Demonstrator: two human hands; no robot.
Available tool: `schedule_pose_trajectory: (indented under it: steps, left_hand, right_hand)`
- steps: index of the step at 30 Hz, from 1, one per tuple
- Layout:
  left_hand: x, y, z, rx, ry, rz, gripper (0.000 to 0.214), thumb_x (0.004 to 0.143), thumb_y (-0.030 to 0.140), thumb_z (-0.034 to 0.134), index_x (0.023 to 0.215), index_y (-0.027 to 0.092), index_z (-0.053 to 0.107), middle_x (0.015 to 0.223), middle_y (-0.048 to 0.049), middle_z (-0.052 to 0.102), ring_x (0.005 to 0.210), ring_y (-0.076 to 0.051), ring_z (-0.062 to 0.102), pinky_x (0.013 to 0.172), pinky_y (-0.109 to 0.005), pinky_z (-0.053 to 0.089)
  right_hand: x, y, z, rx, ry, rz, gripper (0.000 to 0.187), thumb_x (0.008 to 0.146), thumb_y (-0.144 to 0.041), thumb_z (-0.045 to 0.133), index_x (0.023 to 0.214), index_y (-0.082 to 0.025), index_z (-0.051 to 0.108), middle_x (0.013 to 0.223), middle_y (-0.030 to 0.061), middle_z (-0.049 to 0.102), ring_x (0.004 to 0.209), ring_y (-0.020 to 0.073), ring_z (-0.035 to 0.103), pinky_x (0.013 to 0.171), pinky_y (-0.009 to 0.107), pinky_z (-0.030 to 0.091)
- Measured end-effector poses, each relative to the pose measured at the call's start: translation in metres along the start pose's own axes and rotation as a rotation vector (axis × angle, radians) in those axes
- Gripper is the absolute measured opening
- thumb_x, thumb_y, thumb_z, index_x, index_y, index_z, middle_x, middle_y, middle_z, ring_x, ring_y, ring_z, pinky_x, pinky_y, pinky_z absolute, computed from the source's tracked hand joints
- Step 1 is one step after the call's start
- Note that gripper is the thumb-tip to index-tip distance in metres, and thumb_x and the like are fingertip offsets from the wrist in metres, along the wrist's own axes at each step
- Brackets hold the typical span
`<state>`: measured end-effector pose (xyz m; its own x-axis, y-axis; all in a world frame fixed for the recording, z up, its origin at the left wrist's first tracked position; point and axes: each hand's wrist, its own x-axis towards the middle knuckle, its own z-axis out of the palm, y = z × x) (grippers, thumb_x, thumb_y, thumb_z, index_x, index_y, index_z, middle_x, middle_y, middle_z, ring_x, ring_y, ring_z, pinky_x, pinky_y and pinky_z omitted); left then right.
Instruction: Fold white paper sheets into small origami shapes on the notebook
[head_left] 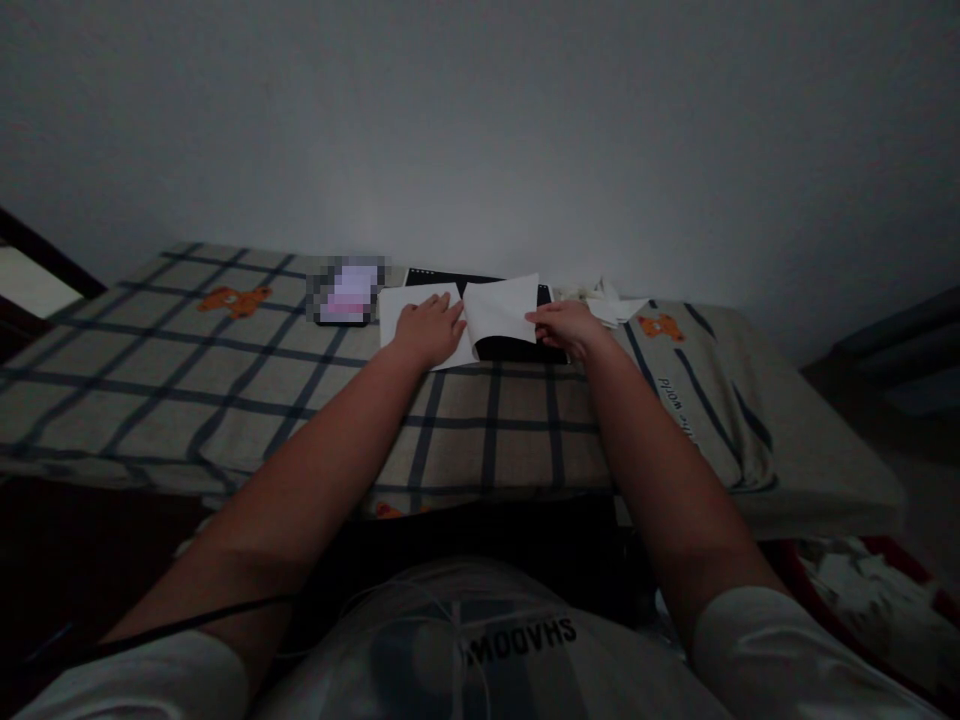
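Observation:
A folded sheet of white paper point(501, 308) lies on a flat black board point(517, 350) with small pale marks along its edge. My left hand point(430, 328) rests flat on the paper's left half, fingers stretched out near the fold. The paper's right half is raised and curves up from the crease. Its right edge is pinched between the thumb and fingers of my right hand point(564, 326), which is over the board's right end. Just behind that hand lie several white paper scraps point(616, 308).
A phone with a lit, blurred screen point(351, 290) lies left of the paper. A checked cloth point(255, 350) with bear prints covers the table against a pale wall point(480, 130). At lower right, a red-edged container point(870, 590) holds crumpled whitish material. A thin dark cable point(187, 612) crosses my left arm.

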<state>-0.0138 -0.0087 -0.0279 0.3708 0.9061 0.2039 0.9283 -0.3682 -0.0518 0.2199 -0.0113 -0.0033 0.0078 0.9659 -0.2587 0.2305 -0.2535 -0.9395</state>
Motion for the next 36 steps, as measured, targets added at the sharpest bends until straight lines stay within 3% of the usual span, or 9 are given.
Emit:
schedule_pose_trajectory:
  steps: [5,13,19,23,29,36]
  left_hand:
    - [0.002,-0.002,0.003,0.002,-0.015,0.006,0.053,0.093,0.043,0.014,0.140,0.022,0.031,0.148,-0.0086,0.028,0.134,-0.025,0.027,0.099,-0.047,0.030]
    - [0.003,0.000,0.000,-0.028,-0.045,-0.026,0.053,0.094,0.043,0.018,0.139,0.022,0.033,0.148,-0.0086,0.028,0.135,-0.025,0.026,0.101,-0.047,0.030]
    - [0.000,0.002,-0.001,-0.023,-0.007,-0.025,0.050,0.094,0.041,0.019,0.138,0.023,0.035,0.147,-0.0085,0.030,0.133,-0.025,0.028,0.100,-0.045,0.031]
    - [0.000,0.003,0.000,-0.024,0.078,-0.028,0.046,0.094,0.040,0.023,0.130,0.023,0.047,0.142,-0.0072,0.038,0.129,-0.025,0.034,0.098,-0.042,0.034]
    - [0.003,0.005,-0.003,-0.057,0.077,-0.022,0.042,0.094,0.037,0.024,0.116,0.025,0.059,0.122,-0.0064,0.057,0.116,-0.025,0.047,0.085,-0.040,0.045]
    - [0.004,0.003,0.007,-0.059,0.080,0.070,0.046,0.093,0.036,0.026,0.129,0.015,0.047,0.137,-0.0096,0.045,0.125,-0.021,0.040,0.103,-0.035,0.032]
  right_hand:
    - [-0.004,-0.001,0.000,-0.056,0.064,-0.014,0.017,0.084,-0.022,0.058,0.069,-0.016,0.052,0.048,-0.0017,0.051,0.042,0.0053,0.046,0.039,0.014,0.037]
    - [0.000,-0.002,0.000,-0.049,0.136,0.023,0.011,0.083,-0.015,0.054,0.073,-0.017,0.051,0.051,-0.0004,0.053,0.043,0.0076,0.049,0.041,0.017,0.040]
    - [0.002,0.000,-0.002,-0.026,0.111,0.010,0.019,0.087,-0.023,0.050,0.069,-0.016,0.048,0.052,-0.0010,0.052,0.041,0.0067,0.049,0.040,0.017,0.039]
    - [-0.006,-0.007,-0.002,0.019,0.005,0.077,0.026,0.086,-0.037,0.054,0.072,-0.016,0.051,0.055,0.0004,0.056,0.040,0.0055,0.048,0.039,0.016,0.039]
    - [-0.007,-0.008,-0.003,0.015,0.005,0.072,0.016,0.082,-0.020,0.058,0.069,-0.015,0.051,0.054,-0.0009,0.056,0.045,0.0054,0.051,0.041,0.014,0.039]
    - [0.000,-0.003,-0.001,0.006,0.076,0.047,0.021,0.088,-0.024,0.051,0.068,-0.016,0.048,0.052,-0.0016,0.053,0.043,0.0053,0.049,0.040,0.015,0.036]
